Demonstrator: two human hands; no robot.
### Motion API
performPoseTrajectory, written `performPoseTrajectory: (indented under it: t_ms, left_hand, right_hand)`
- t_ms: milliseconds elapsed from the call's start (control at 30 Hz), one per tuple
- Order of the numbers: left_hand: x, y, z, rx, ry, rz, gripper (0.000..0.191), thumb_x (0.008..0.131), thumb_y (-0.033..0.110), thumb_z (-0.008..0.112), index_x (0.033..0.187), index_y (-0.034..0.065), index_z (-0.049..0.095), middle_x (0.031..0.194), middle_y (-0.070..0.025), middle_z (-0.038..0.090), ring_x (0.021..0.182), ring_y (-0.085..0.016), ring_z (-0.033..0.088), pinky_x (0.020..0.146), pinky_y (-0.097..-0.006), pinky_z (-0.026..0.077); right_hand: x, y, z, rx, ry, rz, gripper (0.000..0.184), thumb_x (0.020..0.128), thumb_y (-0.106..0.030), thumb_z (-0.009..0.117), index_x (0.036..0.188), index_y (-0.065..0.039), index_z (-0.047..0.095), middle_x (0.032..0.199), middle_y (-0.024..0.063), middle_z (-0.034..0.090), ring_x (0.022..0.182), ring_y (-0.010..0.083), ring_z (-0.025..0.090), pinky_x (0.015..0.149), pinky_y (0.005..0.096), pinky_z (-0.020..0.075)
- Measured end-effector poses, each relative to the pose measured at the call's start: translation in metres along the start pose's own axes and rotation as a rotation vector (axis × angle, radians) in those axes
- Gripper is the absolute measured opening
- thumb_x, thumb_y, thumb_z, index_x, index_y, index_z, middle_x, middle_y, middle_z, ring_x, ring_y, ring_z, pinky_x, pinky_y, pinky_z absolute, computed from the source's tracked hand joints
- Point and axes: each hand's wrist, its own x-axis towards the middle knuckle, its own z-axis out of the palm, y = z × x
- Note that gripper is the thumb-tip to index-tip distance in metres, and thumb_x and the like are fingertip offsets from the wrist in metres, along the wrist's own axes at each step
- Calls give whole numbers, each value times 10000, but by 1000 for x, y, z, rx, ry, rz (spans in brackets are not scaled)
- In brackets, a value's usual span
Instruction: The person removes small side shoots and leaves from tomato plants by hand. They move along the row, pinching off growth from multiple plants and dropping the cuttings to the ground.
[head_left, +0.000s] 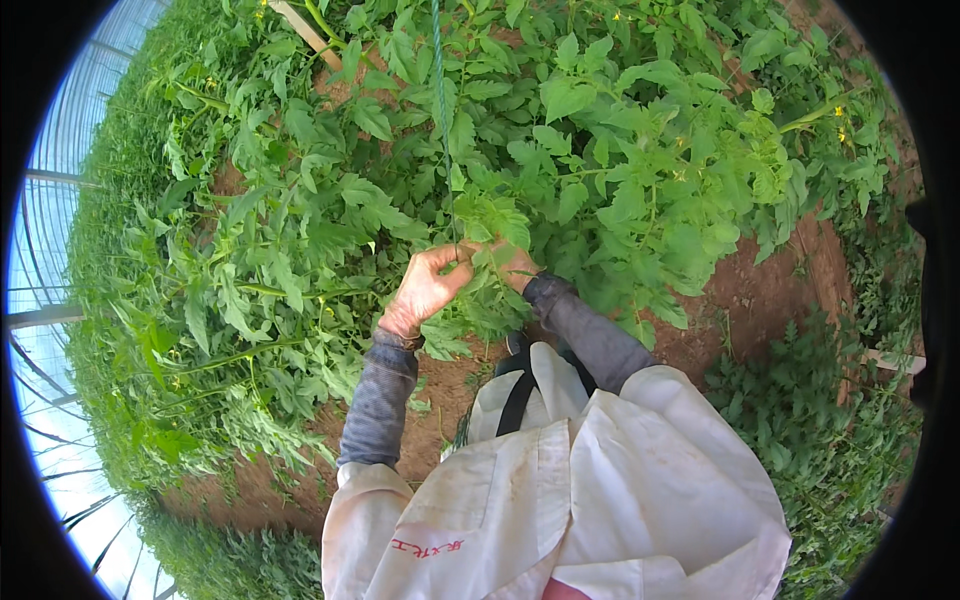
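Observation:
Both my hands meet low in the middle of a dense stand of tomato plants (570, 97). My left hand (435, 285) has its thumb and fingers pinched together on a green twine (440, 82) that runs down from the top of the view. Beside it, my right hand (517, 266) is partly covered by a leafy tomato shoot (491, 221); its fingertips are hidden, so I cannot tell what they grip. Tomato leaves surround both hands, and the lower stem near them is hidden.
Reddish soil (442, 394) shows between the rows. A wooden stake (304, 30) stands at the upper left. More plants (795, 405) grow at the right. Metal frame bars (45, 316) and clear greenhouse sheeting (41, 255) lie along the left edge.

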Motion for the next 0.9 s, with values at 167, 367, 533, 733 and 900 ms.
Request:
performPoseTrajectory:
  t_ms: [167,367,533,733,900]
  left_hand:
    - [7,8,-10,-134,-180,-48,307,867,101,594,1145,-7,664,1114,-82,673,1020,-123,579,922,-307,463]
    - [10,25,-20,266,76,433,292,907,104,565,1161,-15,647,1232,-205,595,1061,-302,562,922,-411,454]
    - [-8,31,-35,327,256,252,326,1002,237,536,1161,-20,657,1401,-310,480,1212,-367,570,1036,-400,438]
    - [-22,67,-72,278,394,60,260,968,193,595,1072,-33,669,1384,-227,552,1044,-192,642,900,-311,489]
    - [-22,97,-97,477,328,-249,313,981,274,603,1048,-8,719,902,-66,721,815,-96,614,770,-248,489]
  right_hand:
    - [22,-14,37,537,91,-126,383,929,-44,627,1292,-7,510,1252,91,564,1086,164,580,943,326,508]
    - [29,-48,80,276,231,-254,140,903,31,602,1028,1,656,1094,57,610,999,133,570,863,279,474]
    - [34,-64,111,271,200,-236,297,881,80,584,1178,79,596,1168,36,566,1002,107,553,876,267,477]
    - [30,-56,137,-194,156,-158,488,875,-1,621,1345,74,513,1201,146,590,1065,226,596,943,292,489]
    - [25,-85,141,-169,115,-144,307,883,-37,641,1165,46,554,1054,112,587,1019,257,605,935,334,512]
